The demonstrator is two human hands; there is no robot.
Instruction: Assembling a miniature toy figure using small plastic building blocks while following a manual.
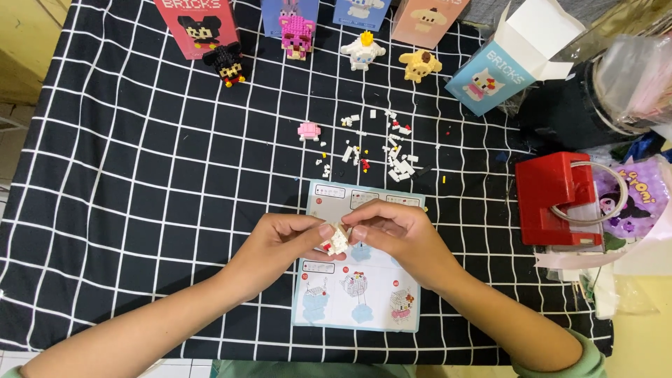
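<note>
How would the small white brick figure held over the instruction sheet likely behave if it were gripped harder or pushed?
The small white brick figure is pinched between the left hand and right hand, so it is probably light. Built of tiny studded pieces like the loose bricks, it may snap apart under a squeeze. Its blocky shape seems unlikely to roll.

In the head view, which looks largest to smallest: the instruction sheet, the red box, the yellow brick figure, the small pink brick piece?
1. instruction sheet
2. red box
3. yellow brick figure
4. small pink brick piece

All four differ clearly in size.
</note>
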